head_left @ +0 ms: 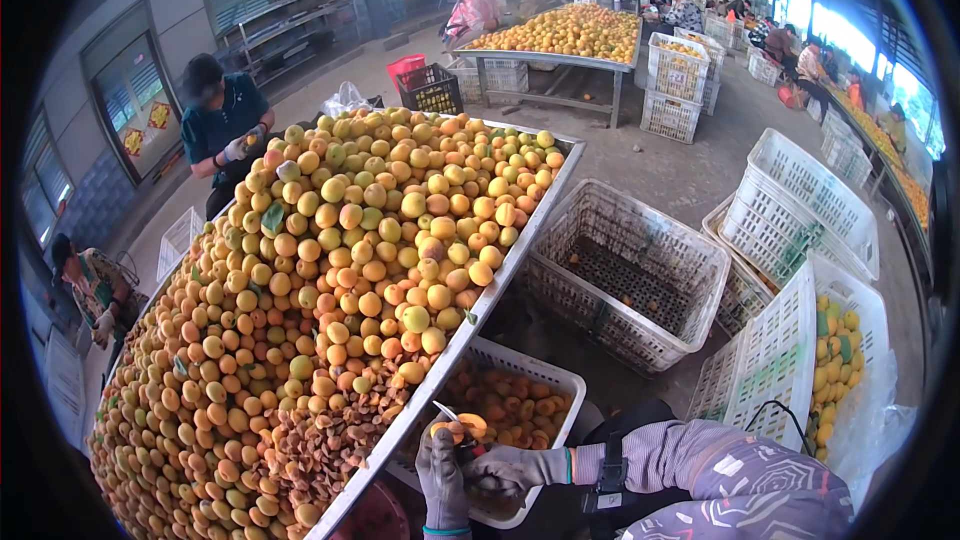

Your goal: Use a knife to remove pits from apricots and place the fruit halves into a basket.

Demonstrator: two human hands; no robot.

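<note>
Both my hands wear grey gloves and meet just past the table's near edge. My left hand (pixel 442 480) is closed around a cut apricot (pixel 466 426), its orange flesh showing. In my right hand (pixel 512 470) is a small knife (pixel 445 410), its blade sticking up beside the fruit; the handle is mostly hidden by the fingers. Below them, a white crate (pixel 572 395) holds orange apricot pieces. To the left, a metal-edged table (pixel 478 312) bears a large heap of whole apricots (pixel 370 210). Brown apricot pits (pixel 325 445) lie piled near its edge.
A white crate (pixel 640 240) stands on the floor beyond the table. Stacked crates (pixel 810 200) and a crate of yellow fruit (pixel 838 370) are on the right. A person (pixel 222 125) works across the table; others sit around farther tables. A reddish bucket (pixel 375 515) is partly hidden below.
</note>
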